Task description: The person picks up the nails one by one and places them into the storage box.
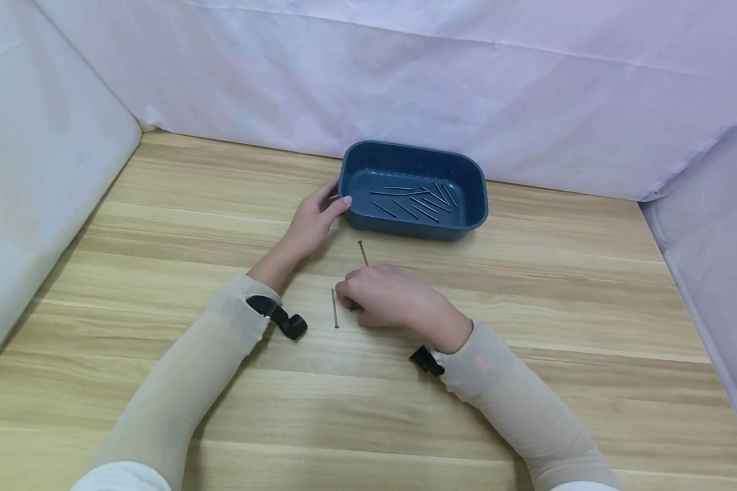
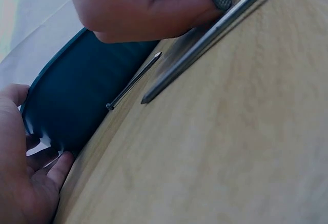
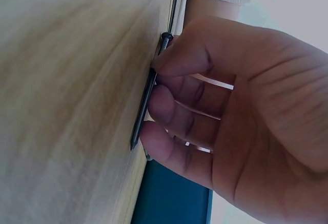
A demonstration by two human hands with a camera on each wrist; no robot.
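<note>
Nails on the wooden table (image 1: 528, 286), near the middle of the frame.

One nail (image 1: 334, 308) is touched by the curled fingertips of the right hand (image 1: 387, 297); it is laid pointing up-frame. The blue tray (image 1: 479, 204) is held at its rim by the left hand (image 1: 313, 221).

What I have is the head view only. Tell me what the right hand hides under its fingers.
Observer: The right hand pinches a nail flat against the table, with its fingertips along the shaft.
Operator: Now report the other hand's grip.
Observer: The left hand grips the corner of the tray, with its fingers pressed against the outer wall below the rim.
</note>
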